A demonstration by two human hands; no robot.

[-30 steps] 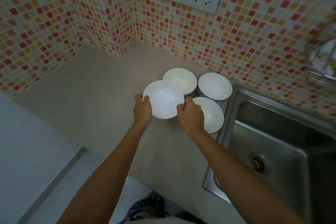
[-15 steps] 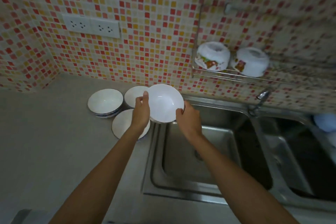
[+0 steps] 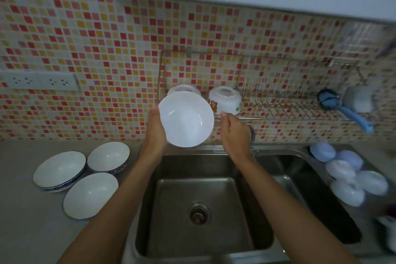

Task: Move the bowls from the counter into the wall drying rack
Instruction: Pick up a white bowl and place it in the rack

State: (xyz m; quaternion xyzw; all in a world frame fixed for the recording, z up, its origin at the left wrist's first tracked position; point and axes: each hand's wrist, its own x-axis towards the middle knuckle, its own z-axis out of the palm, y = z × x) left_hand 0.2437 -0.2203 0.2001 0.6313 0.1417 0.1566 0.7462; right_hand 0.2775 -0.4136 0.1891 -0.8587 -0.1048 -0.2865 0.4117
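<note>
Gripping the white bowl (image 3: 186, 119), the left hand (image 3: 156, 128) lifts it; right hand (image 3: 235, 135) released beside it.

No writing, brand, number or sign can be read anywhere. The upturned bowl (image 3: 225, 100) in the wall drying rack (image 3: 300, 107) bears only a small coloured picture (too blurred to make out), not lettering.
</note>
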